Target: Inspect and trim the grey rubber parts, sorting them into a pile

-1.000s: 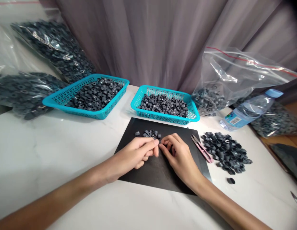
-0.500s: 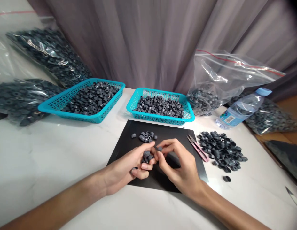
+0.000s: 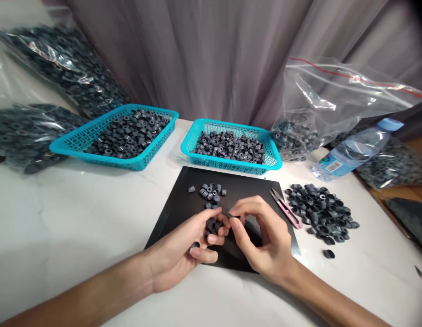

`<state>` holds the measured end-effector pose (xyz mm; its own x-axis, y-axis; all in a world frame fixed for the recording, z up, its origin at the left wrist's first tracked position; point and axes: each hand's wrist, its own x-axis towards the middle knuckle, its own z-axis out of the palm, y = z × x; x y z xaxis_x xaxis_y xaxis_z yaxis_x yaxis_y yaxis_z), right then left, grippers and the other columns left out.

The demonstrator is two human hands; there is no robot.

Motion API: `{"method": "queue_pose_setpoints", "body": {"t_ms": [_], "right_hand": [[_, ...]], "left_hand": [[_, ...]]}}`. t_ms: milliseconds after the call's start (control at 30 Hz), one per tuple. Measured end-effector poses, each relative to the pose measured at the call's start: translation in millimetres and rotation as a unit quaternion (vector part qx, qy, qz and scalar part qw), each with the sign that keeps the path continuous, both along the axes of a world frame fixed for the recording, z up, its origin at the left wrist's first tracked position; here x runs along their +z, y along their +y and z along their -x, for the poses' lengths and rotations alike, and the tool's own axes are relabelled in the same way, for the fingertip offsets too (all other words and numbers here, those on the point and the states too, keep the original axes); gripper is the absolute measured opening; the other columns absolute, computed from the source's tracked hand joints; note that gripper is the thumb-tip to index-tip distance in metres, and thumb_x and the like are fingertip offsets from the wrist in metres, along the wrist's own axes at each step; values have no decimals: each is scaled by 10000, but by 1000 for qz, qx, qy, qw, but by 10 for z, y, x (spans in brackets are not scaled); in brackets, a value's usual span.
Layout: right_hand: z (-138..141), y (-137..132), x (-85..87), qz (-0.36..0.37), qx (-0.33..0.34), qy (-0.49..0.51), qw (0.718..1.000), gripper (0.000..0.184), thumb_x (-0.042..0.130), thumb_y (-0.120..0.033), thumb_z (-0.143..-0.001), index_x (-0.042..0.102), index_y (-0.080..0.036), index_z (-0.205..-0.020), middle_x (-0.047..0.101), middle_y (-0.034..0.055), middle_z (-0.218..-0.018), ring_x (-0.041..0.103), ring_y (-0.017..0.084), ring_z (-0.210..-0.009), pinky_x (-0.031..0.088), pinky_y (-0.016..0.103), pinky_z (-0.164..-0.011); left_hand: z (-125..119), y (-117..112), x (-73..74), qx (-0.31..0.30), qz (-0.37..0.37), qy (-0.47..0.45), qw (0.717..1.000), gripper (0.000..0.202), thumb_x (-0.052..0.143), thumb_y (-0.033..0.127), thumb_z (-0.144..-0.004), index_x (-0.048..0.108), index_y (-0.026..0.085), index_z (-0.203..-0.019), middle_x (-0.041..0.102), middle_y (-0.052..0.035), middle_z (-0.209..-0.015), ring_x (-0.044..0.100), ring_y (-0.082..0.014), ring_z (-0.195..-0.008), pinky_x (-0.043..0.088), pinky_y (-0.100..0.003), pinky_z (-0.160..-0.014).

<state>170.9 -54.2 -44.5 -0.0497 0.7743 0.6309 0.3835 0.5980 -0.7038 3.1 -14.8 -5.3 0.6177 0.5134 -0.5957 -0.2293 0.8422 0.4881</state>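
Both hands meet over a black mat (image 3: 183, 206) on the white table. My left hand (image 3: 183, 250) is cupped palm-up and closed around several small dark grey plastic rings (image 3: 212, 225). My right hand (image 3: 261, 240) pinches one grey ring (image 3: 233, 215) between thumb and forefinger, right beside the left fingertips. A small cluster of the same rings (image 3: 211, 190) lies on the mat just beyond the hands.
Two turquoise baskets of grey rings stand behind the mat, left (image 3: 77, 143) and middle (image 3: 270, 156). A loose ring pile (image 3: 321, 213) and pink thread snips (image 3: 285, 209) lie right. Water bottle (image 3: 357, 147) and bags of rings (image 3: 309, 113) sit behind; more bags (image 3: 33, 131) left.
My hands have drawn back toward me from the cluster. The left hand has turned palm-up with rings in it, and the right now pinches a single ring.
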Motion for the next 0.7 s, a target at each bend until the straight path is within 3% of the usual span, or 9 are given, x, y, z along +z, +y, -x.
{"method": "queue_pose_setpoints", "body": {"t_ms": [200, 400, 700], "right_hand": [[1, -11, 40, 24, 37, -20, 999, 189, 585, -99, -898, 599, -215, -1046, 635, 56, -928, 588, 162, -718, 514, 332, -646], [-4, 7, 44, 76, 73, -15, 994, 178, 606, -138, -907, 613, -208, -1071, 625, 58, -972, 557, 142, -709, 508, 309, -630], [-10, 15, 47, 74, 67, -26, 995, 144, 600, -145, -915, 624, -221, -1036, 609, 37, -919, 543, 136, -682, 494, 301, -602]], "left_hand": [[43, 22, 11, -23, -19, 18, 999, 214, 668, 339, -888, 639, 128, -906, 441, 23, -825, 295, -18, -557, 125, -102, -393], [7, 54, 8, -28, -73, -6, 997, 291, 622, 402, -913, 628, 120, -841, 433, 20, -749, 272, -49, -572, 213, -128, -427], [5, 12, 57, -27, -15, -42, 999, 217, 632, 326, -901, 610, 116, -852, 426, 6, -812, 323, -57, -626, 307, -118, -473]]}}
